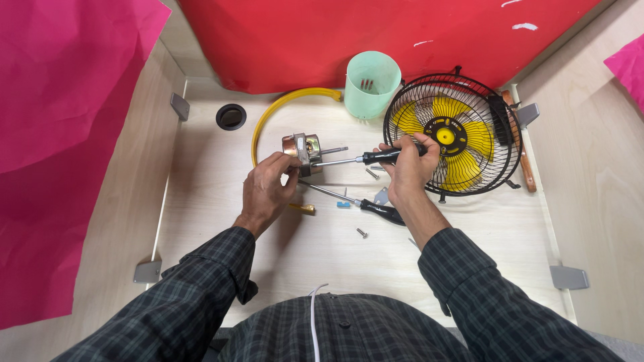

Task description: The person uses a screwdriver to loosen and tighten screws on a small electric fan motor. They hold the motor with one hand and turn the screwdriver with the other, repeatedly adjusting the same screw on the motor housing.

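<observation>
My left hand (268, 188) grips a small electric motor (305, 148) with copper windings and a metal frame, holding it on the light wooden desk (221, 221). My right hand (406, 167) holds a black-handled screwdriver (365, 159), its shaft pointing left with the tip at the motor's side. A short shaft sticks out of the motor toward the right.
A second black-handled screwdriver (362, 203) lies below the hands. Loose screws (362, 233) and a small blue piece (343, 204) lie nearby. A black wire fan cage with yellow blades (451, 134) sits at right, a mint-green cup (371, 84) behind, and a yellow ring (282, 107) at back.
</observation>
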